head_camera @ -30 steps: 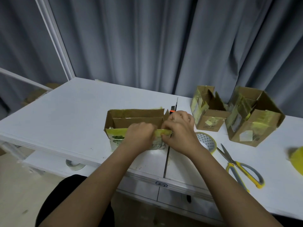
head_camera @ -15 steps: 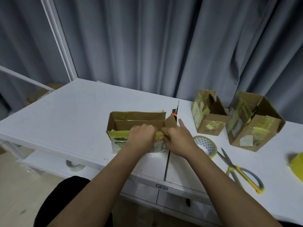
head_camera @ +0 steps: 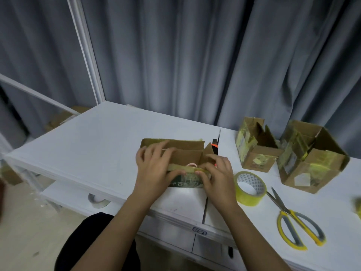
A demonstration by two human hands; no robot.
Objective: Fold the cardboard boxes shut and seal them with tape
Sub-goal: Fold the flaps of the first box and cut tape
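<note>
A low open cardboard box [head_camera: 187, 153] with old yellowish tape on it stands at the middle of the white table [head_camera: 93, 145]. My left hand [head_camera: 154, 169] lies over its left end, fingers spread across the top, thumb on the near wall. My right hand [head_camera: 216, 173] grips the near right corner, thumb on the front wall, fingers over the rim. The flaps stand up. Something pale pink shows inside the box between my hands. A roll of yellowish clear tape [head_camera: 250, 187] lies just right of my right hand.
Two more open cardboard boxes, one smaller [head_camera: 256, 147] and one larger [head_camera: 310, 159], stand at the back right. Yellow-handled scissors [head_camera: 293, 223] lie near the front right edge. An orange and black tool [head_camera: 214, 146] lies behind the box. Grey curtains hang behind the table.
My left hand has moved from the box's near wall up over its left end, with fingers now spread. My right hand has shifted to the near right corner. The camera has tilted slightly.
</note>
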